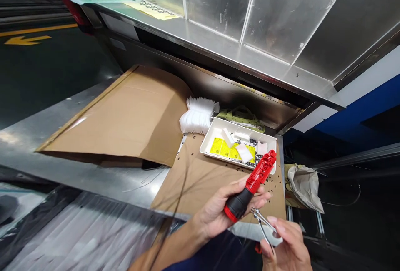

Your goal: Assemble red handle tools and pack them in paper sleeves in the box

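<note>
Head-camera view of two bare hands at work over a cardboard-covered surface. The left hand (218, 208) is closed around the black grip of a red-and-black hand tool (246, 194). The tool's slotted red head points up and to the right, toward the near corner of a white plastic tray (231, 124). The right hand (281, 244) is narrowly pinched on slim steel pincers (262, 221), held between thumb and fingers. The pincer tips lie just beside the black grip; whether they hold anything cannot be told. A small red part (258, 248) shows beneath the right hand.

The tray rests on a flat cardboard sheet (212, 183), beyond the hands. It holds yellow printed labels (223, 148), white foam pieces (244, 153) and many small dark parts (250, 141), and more of these dark parts are scattered over the cardboard. A fanned stack of white cards (198, 116) stands just left of the tray, and a green-and-yellow printed bag (240, 116) lies behind it. A large folded cardboard panel (118, 116) lies farther left. Above, a stainless steel cabinet (250, 25) overhangs the scene, with a yellow sticker sheet (156, 8) on its ledge. A crumpled paper bag (304, 187) sits off to the right.
</note>
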Demonstrator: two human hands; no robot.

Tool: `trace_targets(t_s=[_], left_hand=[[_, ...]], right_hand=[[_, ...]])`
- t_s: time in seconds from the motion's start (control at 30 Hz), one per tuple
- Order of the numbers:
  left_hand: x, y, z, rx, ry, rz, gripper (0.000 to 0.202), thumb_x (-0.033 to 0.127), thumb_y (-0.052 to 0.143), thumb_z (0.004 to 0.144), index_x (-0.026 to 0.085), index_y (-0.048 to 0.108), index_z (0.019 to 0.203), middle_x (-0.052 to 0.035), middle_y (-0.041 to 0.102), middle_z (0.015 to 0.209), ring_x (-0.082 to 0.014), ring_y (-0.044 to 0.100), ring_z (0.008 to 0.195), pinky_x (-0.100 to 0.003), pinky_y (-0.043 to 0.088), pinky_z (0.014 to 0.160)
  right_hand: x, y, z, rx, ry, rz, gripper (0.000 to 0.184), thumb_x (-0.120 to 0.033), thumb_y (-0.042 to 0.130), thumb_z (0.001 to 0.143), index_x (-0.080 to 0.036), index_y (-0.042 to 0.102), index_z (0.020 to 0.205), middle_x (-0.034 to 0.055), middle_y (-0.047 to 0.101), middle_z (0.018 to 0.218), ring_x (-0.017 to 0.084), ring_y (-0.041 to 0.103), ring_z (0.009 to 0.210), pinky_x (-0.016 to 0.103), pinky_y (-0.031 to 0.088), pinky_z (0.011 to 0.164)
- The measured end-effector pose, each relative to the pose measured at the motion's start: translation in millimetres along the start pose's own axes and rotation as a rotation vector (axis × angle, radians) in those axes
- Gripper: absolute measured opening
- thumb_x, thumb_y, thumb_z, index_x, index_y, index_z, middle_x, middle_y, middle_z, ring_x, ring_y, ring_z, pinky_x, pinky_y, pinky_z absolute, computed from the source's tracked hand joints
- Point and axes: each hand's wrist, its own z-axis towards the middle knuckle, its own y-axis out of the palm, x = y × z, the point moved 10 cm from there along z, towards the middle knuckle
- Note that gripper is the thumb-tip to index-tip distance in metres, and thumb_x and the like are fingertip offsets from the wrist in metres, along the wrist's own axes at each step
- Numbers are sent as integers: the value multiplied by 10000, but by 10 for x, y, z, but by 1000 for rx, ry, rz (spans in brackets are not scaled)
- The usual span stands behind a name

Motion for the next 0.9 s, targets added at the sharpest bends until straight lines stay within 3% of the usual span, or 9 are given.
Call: trace_targets(t_s=[0.17,0.47,0.63,0.9], left_hand=[[15,101,-13,-4,-6,-8,458,254,642,926,118,610,1363,-106,776,1102,-205,738,1046,-272,526,951],[47,196,-37,-16,52,21,389,264,747,860,185,724,1241,-100,769,1160,-183,734,1022,-270,555,921],[69,228,-39,-13,66,51,438,261,786,826,186,718,1252,-91,768,1124,-168,722,999,-253,558,902],[29,184,-37,33,40,61,495,269,794,817,156,693,1288,-122,751,1138,-178,715,993,-268,547,905]], right_hand=[[-38,61,-12,-110,-91,-3,181,-309,679,920,-230,622,1072,51,734,808,199,692,666,309,542,555],[-103,81,50,-41,-56,-25,101,-313,660,941,-234,626,993,27,728,772,177,672,637,302,524,542],[-99,90,19,-75,-81,8,122,-284,677,929,-224,637,1028,30,737,796,168,681,670,291,532,566],[-164,81,69,-23,-32,28,88,-265,680,942,-197,643,983,21,730,809,155,677,704,276,525,578]])
